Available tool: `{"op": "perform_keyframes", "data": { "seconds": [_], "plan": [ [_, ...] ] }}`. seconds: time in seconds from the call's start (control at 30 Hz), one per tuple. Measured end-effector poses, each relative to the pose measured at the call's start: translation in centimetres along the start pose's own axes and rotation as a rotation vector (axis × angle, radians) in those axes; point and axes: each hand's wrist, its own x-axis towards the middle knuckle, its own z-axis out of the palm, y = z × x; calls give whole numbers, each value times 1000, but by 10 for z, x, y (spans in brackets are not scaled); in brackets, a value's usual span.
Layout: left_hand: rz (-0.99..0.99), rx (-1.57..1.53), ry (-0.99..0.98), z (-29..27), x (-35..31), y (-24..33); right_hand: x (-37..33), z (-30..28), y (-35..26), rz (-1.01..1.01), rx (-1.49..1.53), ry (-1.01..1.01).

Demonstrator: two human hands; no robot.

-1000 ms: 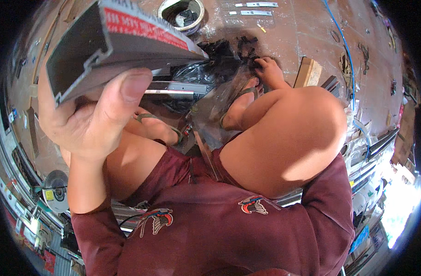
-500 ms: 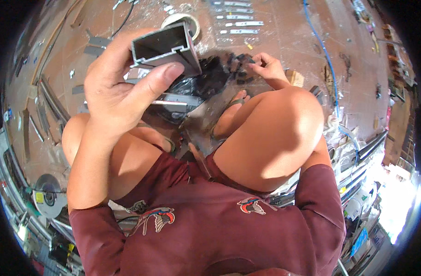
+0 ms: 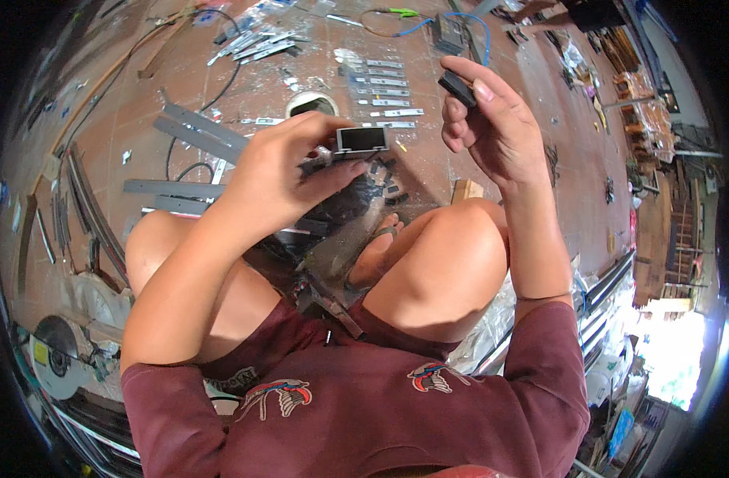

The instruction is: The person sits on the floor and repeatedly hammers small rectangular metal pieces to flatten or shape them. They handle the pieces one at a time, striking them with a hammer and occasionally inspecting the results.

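Reddish-brown floor (image 3: 591, 219), white specks & scraps all over. Top ctr I've got a col. of silver strips (image 3: 384, 82); messier heap of strips (image 3: 261, 48) up & L of it. Pale round tub (image 3: 315, 95) btwn. Grey profiles (image 3: 193, 137) L, dark cable (image 3: 229, 80) curving nr them. Mid: blk plastic (image 3: 340, 199), small blk pcs (image 3: 391, 191) beside it, wood block (image 3: 466, 190) R. Top R: dark box (image 3: 449, 33), blue hose (image 3: 487, 36) adj.

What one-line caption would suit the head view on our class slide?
Above a littered floor, the left hand holds a hollow bar while the right hand pinches a small black block.
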Motion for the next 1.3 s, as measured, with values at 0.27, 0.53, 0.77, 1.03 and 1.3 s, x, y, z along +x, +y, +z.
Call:
{"op": "perform_keyframes", "data": {
  "seconds": [0.27,0.53,0.77,1.03,1.3],
  "plan": [
    [46,-124,216,-8,-8,-7,8,42,6,61,353,-171],
    [-9,-238,219,-5,-6,-14,15,56,28,-49,-31,186],
    [-152,-289,195,-12,2,-4,18,74,33,-114,-157,289],
    [-63,-634,248,7,9,-25,25,63,39,-222,-221,245],
    [-55,-328,297,3,7,-20,22,64,35,-350,-467,170]
  ]
}}
